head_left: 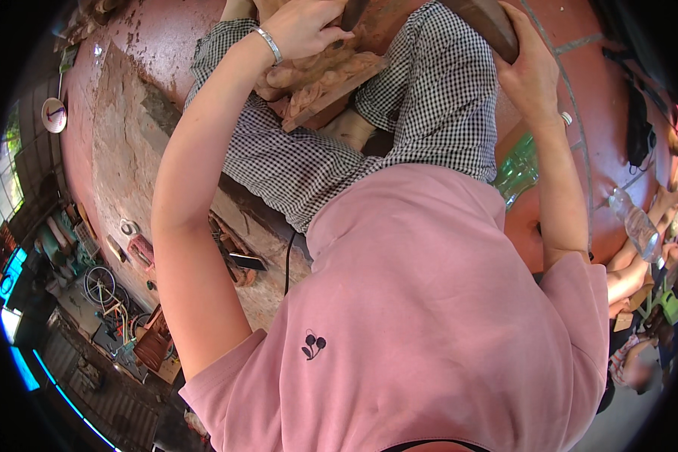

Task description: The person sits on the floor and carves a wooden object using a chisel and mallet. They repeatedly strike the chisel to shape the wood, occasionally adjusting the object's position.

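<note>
At the top edge my left hand (301, 29), with a silver bracelet at its wrist, is bent with thumb and fingers closing toward a dark brown bar-like piece (355, 10). The frame cuts that piece off, so its kind is unclear. Below this hand a carved reddish-brown wooden piece (328, 87) with raised relief lies between my legs, by my bare foot (348, 128). To the right, my right hand (533, 75) is wrapped round a thick, rounded brown wooden club-like piece (484, 24), whose far end is out of frame.
Along my left lies a large rough wooden slab (120, 143) bearing a phone (247, 261) and small tools. A green plastic bottle (516, 169) lies beside my right leg, a clear bottle (637, 224) farther right. A bicycle (105, 294) stands far left; a person (631, 361) sits far right.
</note>
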The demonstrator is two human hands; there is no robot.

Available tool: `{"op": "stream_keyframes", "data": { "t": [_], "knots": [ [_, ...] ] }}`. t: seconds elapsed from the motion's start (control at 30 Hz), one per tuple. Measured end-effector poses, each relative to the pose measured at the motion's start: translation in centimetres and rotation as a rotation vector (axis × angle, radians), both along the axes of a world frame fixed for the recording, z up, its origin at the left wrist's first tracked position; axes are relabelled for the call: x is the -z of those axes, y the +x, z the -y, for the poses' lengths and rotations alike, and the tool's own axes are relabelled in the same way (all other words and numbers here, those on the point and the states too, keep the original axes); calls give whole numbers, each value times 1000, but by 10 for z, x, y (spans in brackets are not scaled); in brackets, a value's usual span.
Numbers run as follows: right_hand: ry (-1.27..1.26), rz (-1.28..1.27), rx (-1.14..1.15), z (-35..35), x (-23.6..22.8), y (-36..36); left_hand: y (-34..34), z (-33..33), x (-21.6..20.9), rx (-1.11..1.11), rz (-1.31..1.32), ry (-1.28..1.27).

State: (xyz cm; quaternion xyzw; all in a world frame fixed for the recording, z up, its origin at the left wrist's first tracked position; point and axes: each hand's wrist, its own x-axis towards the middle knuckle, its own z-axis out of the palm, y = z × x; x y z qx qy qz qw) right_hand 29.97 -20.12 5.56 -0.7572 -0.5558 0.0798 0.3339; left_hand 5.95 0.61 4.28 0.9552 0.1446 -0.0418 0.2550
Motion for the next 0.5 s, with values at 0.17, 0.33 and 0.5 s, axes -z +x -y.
{"op": "stream_keyframes", "data": {
  "t": [0.17, 0.33, 0.5],
  "knots": [
    [-8, 122, -33, 4, 14, 4, -7, -7, 21, 106, -223, 256],
    [17, -375, 1, 12, 39, 6, 1, 7, 3, -52, -44, -20],
    [68, -455, 63, 15, 50, 13, 2, 0, 6, -96, 88, -162]
  ]
}}
